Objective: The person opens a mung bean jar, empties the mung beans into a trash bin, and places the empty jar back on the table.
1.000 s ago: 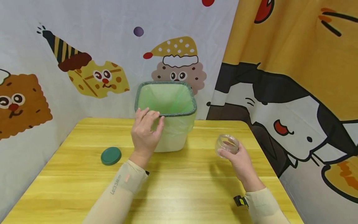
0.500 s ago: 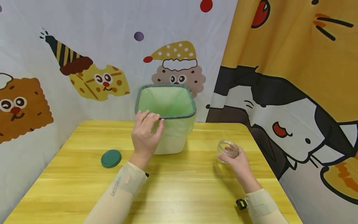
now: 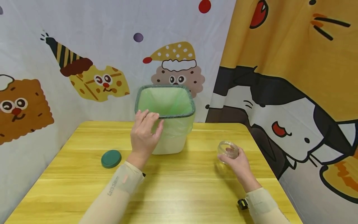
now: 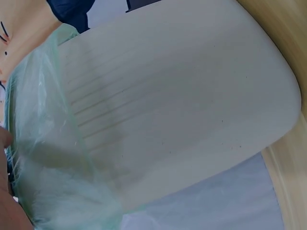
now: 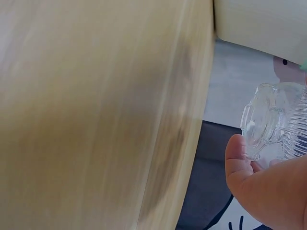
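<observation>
A pale trash bin [image 3: 170, 144] stands upright near the table's back edge, lined with a thin green bag [image 3: 179, 126] under a dark green rim [image 3: 179, 116]. At the rim's front left corner, my left hand [image 3: 144, 133] grips the edge, its fingers over the top; the left wrist view has only part of it at the far left. On the right, my right hand [image 3: 239, 163] holds a clear glass jar [image 3: 227, 149] above the table, mouth up. The jar's ribbed side [image 5: 295, 134] shows in the right wrist view.
A round green lid [image 3: 111, 158] lies on the wooden table [image 3: 179, 193], left of the bin. Behind the table hangs a printed cloth [image 3: 106, 31] with cartoon food, meeting an orange curtain [image 3: 279, 46] at right.
The right hand has brought the jar slightly lower, then kept it nearly still. My left hand stays at the bin's rim. The head view has tilted up a little.
</observation>
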`<state>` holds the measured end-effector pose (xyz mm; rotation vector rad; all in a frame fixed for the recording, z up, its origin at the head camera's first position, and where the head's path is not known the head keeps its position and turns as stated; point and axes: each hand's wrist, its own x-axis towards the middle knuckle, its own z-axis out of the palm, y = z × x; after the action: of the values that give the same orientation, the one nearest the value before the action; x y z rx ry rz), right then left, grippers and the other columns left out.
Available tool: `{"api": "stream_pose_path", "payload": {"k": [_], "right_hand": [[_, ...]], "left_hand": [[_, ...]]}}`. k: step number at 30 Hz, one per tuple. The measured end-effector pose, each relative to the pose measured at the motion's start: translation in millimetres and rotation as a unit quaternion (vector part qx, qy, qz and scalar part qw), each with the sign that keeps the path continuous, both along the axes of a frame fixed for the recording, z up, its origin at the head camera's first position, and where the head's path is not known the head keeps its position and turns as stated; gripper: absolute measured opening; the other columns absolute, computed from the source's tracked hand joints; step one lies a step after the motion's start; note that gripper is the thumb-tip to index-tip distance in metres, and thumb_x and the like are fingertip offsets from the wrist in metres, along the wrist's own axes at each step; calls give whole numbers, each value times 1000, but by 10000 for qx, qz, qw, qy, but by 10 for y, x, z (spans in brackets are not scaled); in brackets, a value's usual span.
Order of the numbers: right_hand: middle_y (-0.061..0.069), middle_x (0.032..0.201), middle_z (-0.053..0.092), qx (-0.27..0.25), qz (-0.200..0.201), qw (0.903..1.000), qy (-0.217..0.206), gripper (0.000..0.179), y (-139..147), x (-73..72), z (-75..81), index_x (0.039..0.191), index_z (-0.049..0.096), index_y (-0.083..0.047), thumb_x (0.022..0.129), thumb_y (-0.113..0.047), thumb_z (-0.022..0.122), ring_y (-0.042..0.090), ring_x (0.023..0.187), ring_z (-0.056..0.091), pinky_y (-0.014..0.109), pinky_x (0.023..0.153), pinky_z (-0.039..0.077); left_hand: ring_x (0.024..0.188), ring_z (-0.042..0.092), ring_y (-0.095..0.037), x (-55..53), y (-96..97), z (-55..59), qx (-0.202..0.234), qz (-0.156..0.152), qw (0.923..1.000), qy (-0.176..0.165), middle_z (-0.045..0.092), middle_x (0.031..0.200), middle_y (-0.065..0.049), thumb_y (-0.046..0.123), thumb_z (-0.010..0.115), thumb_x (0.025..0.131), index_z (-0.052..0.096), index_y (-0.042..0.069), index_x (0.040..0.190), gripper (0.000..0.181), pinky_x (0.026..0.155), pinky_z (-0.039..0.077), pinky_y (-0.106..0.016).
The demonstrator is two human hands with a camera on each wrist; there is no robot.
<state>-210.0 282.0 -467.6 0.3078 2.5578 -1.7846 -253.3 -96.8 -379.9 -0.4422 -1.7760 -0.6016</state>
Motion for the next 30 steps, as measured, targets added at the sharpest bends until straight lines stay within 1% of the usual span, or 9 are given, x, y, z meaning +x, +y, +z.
{"api": "stream_pose_path", "payload": {"k": [4,8,12,14,16,19,23,27,30], "right_hand": [[15,165,47,36,90,9999,70,105,42,-3,-34,169,20,-12,91,-33,87,33,143,54,13,90,51],[16,164,47,144,183,9997,72,101,71,-5,-55,167,26,-12,90,-31,88,34,142,55,13,89,52],[18,164,47,226,247,9994,38,101,99,-11,-77,165,27,-9,89,-31,89,37,142,55,17,91,53],[20,163,47,283,257,9993,17,101,116,-16,-90,165,28,-7,89,-32,89,38,141,56,22,94,54],[21,162,47,352,287,9990,3,101,126,-20,-95,164,28,-5,88,-32,89,39,140,57,28,97,55],[22,162,48,502,338,9982,-45,102,137,-26,-98,163,28,-4,88,-32,90,41,139,58,36,102,55],[23,161,48,663,414,9969,-99,103,160,-30,-108,163,27,-3,87,-34,90,41,139,58,38,103,54],[24,160,49,758,512,9957,-165,102,165,-20,-128,162,28,-1,88,-34,90,40,138,59,37,102,55],[26,159,50,759,585,9953,-162,101,158,-14,-155,161,29,1,88,-33,90,41,137,60,37,100,57]], "left_hand": [[126,70,-42,34,-42,-19,-419,81,9991,-82,79,125,-15,18,84,89,75,3,120,35,115,51,-60],[134,64,-45,125,-103,-92,-781,74,9968,157,71,139,-20,23,83,91,71,3,134,48,117,48,-63],[126,66,-48,287,-172,-208,-843,-49,9945,619,71,137,-23,30,74,100,72,2,132,42,118,47,-61],[120,67,-48,390,-223,-285,-874,-139,9942,604,73,132,-23,33,69,104,74,2,128,39,114,50,-59],[115,68,-47,504,-292,-384,-869,-284,9956,214,74,126,-22,35,66,105,75,2,123,38,105,54,-60],[111,70,-42,661,-417,-547,-883,-448,9907,-928,76,119,-18,31,76,99,77,4,117,33,96,58,-58],[110,72,-36,807,-559,-710,-1184,-333,9648,-2324,78,115,-12,26,89,86,78,6,112,34,94,61,-55],[110,73,-33,906,-650,-827,-1656,-160,9407,-2957,78,116,-10,28,91,85,79,7,113,36,94,62,-52],[109,73,-30,952,-675,-899,-1784,-200,9327,-3127,79,115,-9,29,91,84,79,8,112,37,94,62,-49]]}}
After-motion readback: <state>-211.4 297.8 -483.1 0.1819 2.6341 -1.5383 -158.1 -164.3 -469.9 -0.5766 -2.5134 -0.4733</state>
